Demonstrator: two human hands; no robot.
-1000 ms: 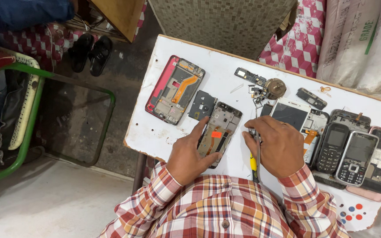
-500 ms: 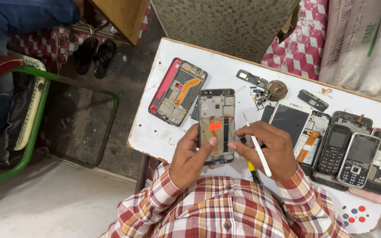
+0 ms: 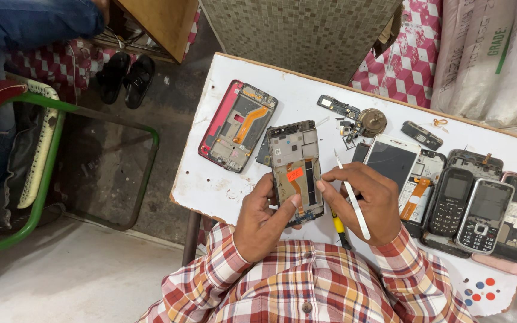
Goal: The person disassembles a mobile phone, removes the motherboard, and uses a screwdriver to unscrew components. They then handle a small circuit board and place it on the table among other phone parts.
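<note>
While my left hand (image 3: pixel 265 224) grips the opened phone frame (image 3: pixel 296 172) by its lower edge above the white table (image 3: pixel 210 185), my right hand (image 3: pixel 371 203) pinches a white stylus-like tool (image 3: pixel 352 194), one fingertip touching the frame's right side. Red-edged phone chassis (image 3: pixel 236 126) lies left. Loose small parts (image 3: pixel 357 119) sit behind, keypad phones (image 3: pixel 465 206) crowd right, a yellow-handled screwdriver (image 3: pixel 339 230) under my wrist.

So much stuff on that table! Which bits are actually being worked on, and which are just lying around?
In hand:
opened phone frame, held by the left hand
white stylus-like tool, in the right hand

Lying about:
red-edged phone frame
white-fronted phone
two keypad phones
small loose parts
yellow-handled screwdriver
</note>
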